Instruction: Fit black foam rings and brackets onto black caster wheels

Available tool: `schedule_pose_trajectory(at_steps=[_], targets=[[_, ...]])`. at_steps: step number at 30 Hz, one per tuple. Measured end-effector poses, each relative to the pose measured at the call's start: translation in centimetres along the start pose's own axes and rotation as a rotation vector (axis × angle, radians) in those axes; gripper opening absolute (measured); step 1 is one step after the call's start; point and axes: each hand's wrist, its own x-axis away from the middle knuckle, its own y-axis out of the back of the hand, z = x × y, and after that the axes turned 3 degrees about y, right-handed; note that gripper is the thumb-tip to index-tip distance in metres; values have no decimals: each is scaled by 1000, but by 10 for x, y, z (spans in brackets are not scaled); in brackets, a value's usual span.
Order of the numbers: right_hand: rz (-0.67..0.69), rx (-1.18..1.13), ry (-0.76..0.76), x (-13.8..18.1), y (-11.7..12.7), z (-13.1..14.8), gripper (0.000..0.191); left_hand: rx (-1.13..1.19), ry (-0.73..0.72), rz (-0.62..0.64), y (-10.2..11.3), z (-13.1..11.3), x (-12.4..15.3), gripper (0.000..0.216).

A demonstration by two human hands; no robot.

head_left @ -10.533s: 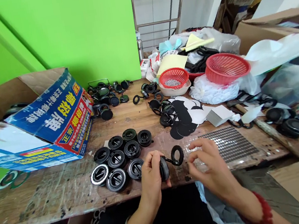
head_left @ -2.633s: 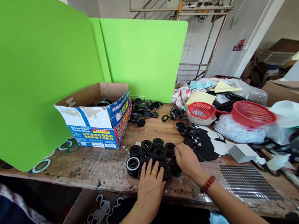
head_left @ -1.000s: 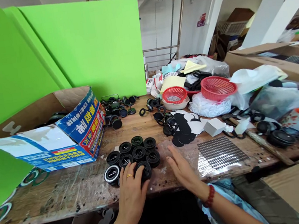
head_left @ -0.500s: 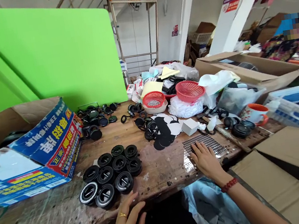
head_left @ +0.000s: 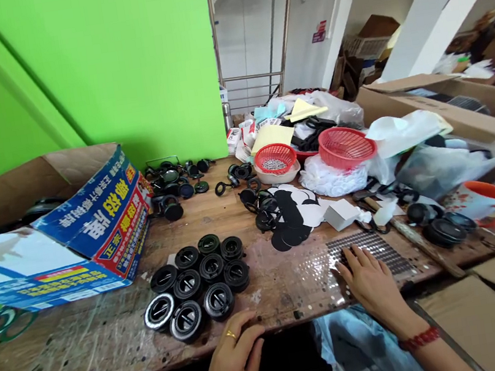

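My right hand (head_left: 371, 282) rests palm down, fingers apart, on a sheet covered with rows of small shiny dots (head_left: 390, 251). Part of that sheet is hidden under the fingers. At the table's front edge is my left hand (head_left: 234, 364), its fingers loosely stretched and nothing held; a ring shows on one finger. Just beyond it stands a cluster of round black ring-shaped parts (head_left: 188, 284), several with a small bar across the middle. Past the dotted sheet lie black and white paper-like discs (head_left: 289, 216) and a small white box (head_left: 341, 215).
A blue printed carton (head_left: 95, 227) stands at the left. Farther back are a red basket of small metal pieces (head_left: 275, 158) and another red basket (head_left: 346, 146). A wooden-handled hammer-like tool (head_left: 423, 243) and a mug (head_left: 477, 201) lie right. A blue bag (head_left: 365, 348) hangs below the edge.
The view has turned, so the table's things sit farther right in the picture. My right hand stays on the dotted sheet, and my left hand keeps near the table's edge.
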Motion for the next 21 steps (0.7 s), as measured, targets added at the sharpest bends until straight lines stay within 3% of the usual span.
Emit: schedule_pose_trajectory(at_steps=[4,8,11,15,18,21], targets=[[-109,-280,87,-28,12,15,41,95,70,24,-1,0,-13,22],[-182,-667,238,-82,31,64,34,197,108,43,0,-2,-27,24],[-213,-684,322,-126,37,103,40,265,157,56,4,-3,-39,22],[-102,-642,448,-172,36,129,31,360,253,79,12,-3,-56,18],[-73,-672,491,-180,43,128,24,450,352,88,15,-1,-66,19],[-174,-844,399,-154,62,122,22,644,490,5,9,5,-72,32]])
